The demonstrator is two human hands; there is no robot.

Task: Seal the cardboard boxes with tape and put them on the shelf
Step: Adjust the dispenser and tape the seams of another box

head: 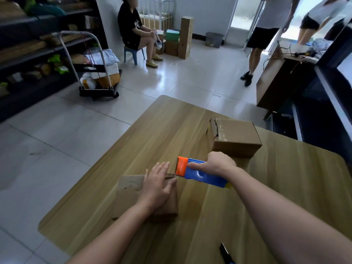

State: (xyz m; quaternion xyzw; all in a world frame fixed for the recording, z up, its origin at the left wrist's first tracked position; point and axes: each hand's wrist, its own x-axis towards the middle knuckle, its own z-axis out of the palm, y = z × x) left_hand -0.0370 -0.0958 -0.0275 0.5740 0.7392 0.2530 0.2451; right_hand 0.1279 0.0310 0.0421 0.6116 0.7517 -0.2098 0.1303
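Note:
A flat cardboard box (131, 195) lies on the wooden table (152, 134) in front of me. My left hand (158, 184) presses flat on its top right part, fingers spread. My right hand (219, 163) grips a blue tape dispenser (202, 174) with an orange head, whose front touches the box's far right corner. A second cardboard box (236, 136), with clear tape on its top and a torn flap at its left end, stands farther back on the table. Dark shelves (38, 48) with parcels run along the left wall.
A loaded hand trolley (99, 77) stands on the tiled floor by the shelves. A person sits on a blue stool (131, 54) at the back near stacked cartons (185, 38). Two people stand at the doorway, right. A wooden desk (278, 79) stands right. A dark object (225, 253) lies near the table's front edge.

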